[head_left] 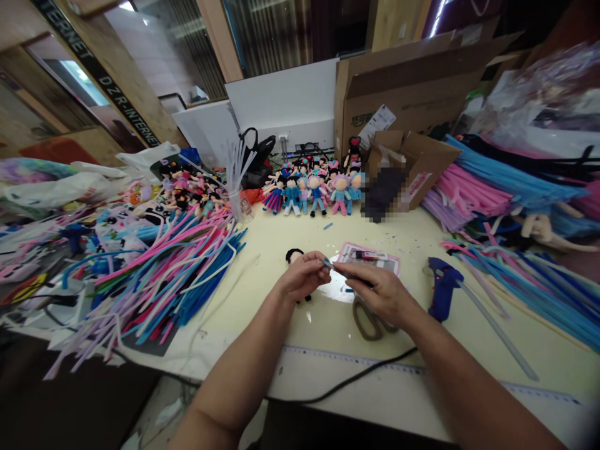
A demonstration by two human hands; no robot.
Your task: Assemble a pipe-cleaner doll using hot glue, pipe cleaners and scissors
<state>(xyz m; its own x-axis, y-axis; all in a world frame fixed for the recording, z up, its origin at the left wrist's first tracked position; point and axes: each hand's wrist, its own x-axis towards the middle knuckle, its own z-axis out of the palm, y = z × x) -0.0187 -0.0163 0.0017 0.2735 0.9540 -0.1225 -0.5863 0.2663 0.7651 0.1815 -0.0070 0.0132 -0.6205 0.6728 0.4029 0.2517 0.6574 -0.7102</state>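
Bench work with two bare hands, as I follow it from a distance. The pale yellow surface (269, 234) spans the middle of the frame. A large cardboard box (422, 94) stands at the upper right. A loose heap of coloured fuzzy stems (197, 272) fills the left, and a crowd of finished-looking dolls (313, 190) stands at upper centre. At centre, the left hand (304, 274) and the right hand (382, 290) meet almost fingertip to fingertip. A blue glue gun (443, 287) rests right of them. The loop handles of the scissors (359, 317) show just below the right hand. A black-haired doll (294, 254) lies partly hidden behind the left hand. Smallest is a blue scrap (327, 260), raised between the hands at centre.

The left grip is closed to a fine pinch on this scrap. The right fingers are drawn together beside it, but I cannot tell whether that grip has the scrap, the scissors or both. I judge the step in hand to be close shaping of the scrap; the next move seems to call for a steady pinch and small, exact fingertip adjustments.
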